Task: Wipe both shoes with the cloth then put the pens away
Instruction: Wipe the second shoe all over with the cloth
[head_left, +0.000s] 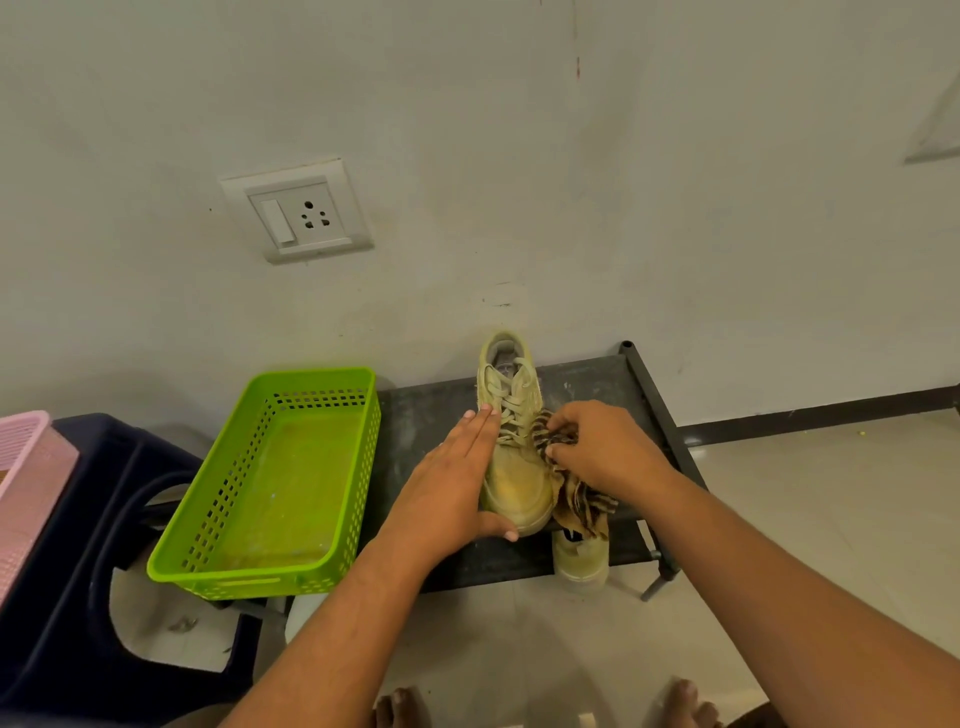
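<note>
A pale yellow lace-up shoe (511, 441) stands on the top of a dark low rack (431, 415), its toe pointing toward me. My left hand (452, 483) lies flat against the shoe's left side, fingers straight and thumb under the toe. My right hand (602, 447) grips a brown striped cloth (582, 499) bunched against the shoe's right side; the cloth's loose end hangs over the rack's front edge. A second pale shoe (579, 561) shows partly below the rack, under the cloth. No pens are in view.
An empty green perforated basket (270, 478) sits left of the rack on a dark blue stool (67, 571). A pink basket (21, 467) is at the far left edge. The wall with a socket plate (298, 210) stands right behind. My bare feet (691, 701) are on the tiled floor.
</note>
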